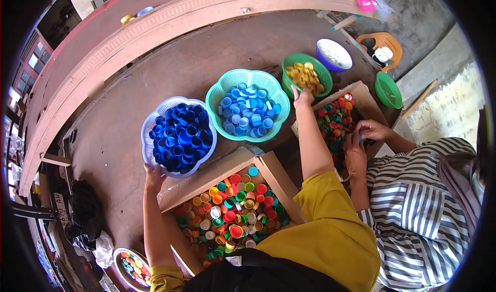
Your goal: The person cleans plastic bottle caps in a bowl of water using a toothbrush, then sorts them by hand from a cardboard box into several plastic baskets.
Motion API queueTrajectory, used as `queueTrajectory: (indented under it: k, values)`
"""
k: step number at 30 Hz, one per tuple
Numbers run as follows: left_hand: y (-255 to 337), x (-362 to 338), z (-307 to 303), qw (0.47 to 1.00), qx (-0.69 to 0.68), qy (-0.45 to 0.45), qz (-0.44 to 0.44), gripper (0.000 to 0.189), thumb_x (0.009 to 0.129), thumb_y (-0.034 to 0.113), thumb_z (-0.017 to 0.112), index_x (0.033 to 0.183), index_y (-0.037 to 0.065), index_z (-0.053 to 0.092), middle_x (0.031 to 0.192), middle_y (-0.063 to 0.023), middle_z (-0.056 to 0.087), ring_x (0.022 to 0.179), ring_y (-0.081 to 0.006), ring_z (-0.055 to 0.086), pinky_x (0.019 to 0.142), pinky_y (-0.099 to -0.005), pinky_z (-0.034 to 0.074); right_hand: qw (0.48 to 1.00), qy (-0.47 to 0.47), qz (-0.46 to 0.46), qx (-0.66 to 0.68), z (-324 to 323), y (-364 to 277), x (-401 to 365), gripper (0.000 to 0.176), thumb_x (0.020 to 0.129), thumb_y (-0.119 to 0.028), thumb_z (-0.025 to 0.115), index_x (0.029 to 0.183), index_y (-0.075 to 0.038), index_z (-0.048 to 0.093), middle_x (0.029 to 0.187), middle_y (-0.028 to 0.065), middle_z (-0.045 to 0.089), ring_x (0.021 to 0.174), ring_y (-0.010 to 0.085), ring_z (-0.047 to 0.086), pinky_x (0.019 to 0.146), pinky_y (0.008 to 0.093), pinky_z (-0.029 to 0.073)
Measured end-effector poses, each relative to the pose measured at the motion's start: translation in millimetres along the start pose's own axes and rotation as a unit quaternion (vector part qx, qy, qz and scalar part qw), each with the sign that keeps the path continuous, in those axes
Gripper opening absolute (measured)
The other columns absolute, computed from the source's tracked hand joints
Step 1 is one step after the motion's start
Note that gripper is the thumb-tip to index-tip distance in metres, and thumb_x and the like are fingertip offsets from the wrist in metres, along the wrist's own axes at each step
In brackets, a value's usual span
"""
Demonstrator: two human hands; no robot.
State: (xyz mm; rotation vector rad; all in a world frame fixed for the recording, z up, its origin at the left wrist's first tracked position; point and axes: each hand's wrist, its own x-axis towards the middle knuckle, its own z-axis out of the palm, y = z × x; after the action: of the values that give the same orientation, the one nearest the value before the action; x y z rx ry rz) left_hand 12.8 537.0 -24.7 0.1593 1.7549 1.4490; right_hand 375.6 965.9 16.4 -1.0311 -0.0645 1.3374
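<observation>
My left hand (pixel 154 178) grips the lower left rim of a pale lavender basket (pixel 146 132), heaped with dark blue bottle caps (pixel 183 137). My right hand (pixel 304 96) reaches across and holds the near rim of a green basket (pixel 287 64) of yellow caps (pixel 305 77); its fingertips are partly hidden. Between these stands a mint-green flower-shaped basket (pixel 216 93) of light blue caps (pixel 249 111). Right in front of my body, a cardboard box (pixel 279 181) holds mixed caps (pixel 237 209) in red, green, orange, yellow and white.
At right, a person in a striped top (pixel 418 209) has both hands in another cardboard box (pixel 369 103) of mixed caps. Beyond are a purple-and-white bowl (pixel 320 48), a green bowl (pixel 388 90) and an orange chair (pixel 395 46). A round tub (pixel 118 263) of caps stands lower left.
</observation>
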Motion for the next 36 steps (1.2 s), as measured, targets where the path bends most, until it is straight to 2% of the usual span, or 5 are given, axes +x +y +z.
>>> queueTrajectory:
  k: [5,13,30,33,36]
  values:
    - [2.6,-0.5,11.2,1.000,0.015,-0.009,-0.007,0.041,0.085,0.006,0.046,0.115,0.011,0.019,0.109,-0.0155,0.046,0.096,-0.0278,0.055,0.078,-0.0467,0.050,0.986,-0.115,-0.120,-0.002,29.7,-9.2,-75.4,0.055,0.083,0.005,0.040,0.133,-0.011,0.027,0.124,0.0168,0.044,0.098,0.0355,0.059,0.066,0.0402,0.061]
    - [9.4,6.8,78.6,0.999,0.009,-0.038,0.001,0.043,0.082,0.005,0.047,0.112,0.011,0.016,0.104,-0.0157,0.044,0.088,-0.0249,0.055,0.072,-0.0419,0.052,0.956,-0.268,0.056,-0.102,19.2,5.8,-167.9,0.040,0.085,-0.001,0.042,0.125,0.002,0.034,0.114,0.0210,0.052,0.097,0.0328,0.060,0.076,0.0433,0.058]
    - [37.3,-27.6,213.8,0.995,-0.051,-0.066,-0.051,0.040,0.085,0.007,0.044,0.115,0.005,0.017,0.117,-0.0215,0.041,0.102,-0.0302,0.054,0.084,-0.0399,0.053,0.914,-0.340,0.159,-0.158,29.2,62.0,-259.1,0.045,0.083,-0.003,0.049,0.126,-0.009,0.037,0.116,0.0121,0.051,0.098,0.0254,0.059,0.077,0.0418,0.056]
    - [11.5,-16.6,227.8,0.962,-0.031,-0.261,0.079,0.042,0.088,0.021,0.052,0.114,-0.007,0.034,0.116,-0.0217,0.048,0.099,-0.0296,0.056,0.085,-0.0387,0.049,0.905,-0.318,0.194,-0.206,30.6,73.5,-285.1,0.049,0.080,-0.001,0.046,0.127,-0.009,0.036,0.118,0.0155,0.048,0.099,0.0278,0.058,0.077,0.0428,0.056]
    - [7.5,-27.5,251.4,0.964,0.054,-0.233,0.119,0.054,0.086,0.027,0.056,0.117,-0.008,0.028,0.112,-0.0208,0.052,0.098,-0.0301,0.057,0.084,-0.0384,0.048,0.891,-0.364,0.193,-0.193,21.8,112.5,-288.6,0.048,0.080,-0.001,0.046,0.127,-0.008,0.035,0.119,0.0158,0.048,0.101,0.0291,0.057,0.077,0.0427,0.057]
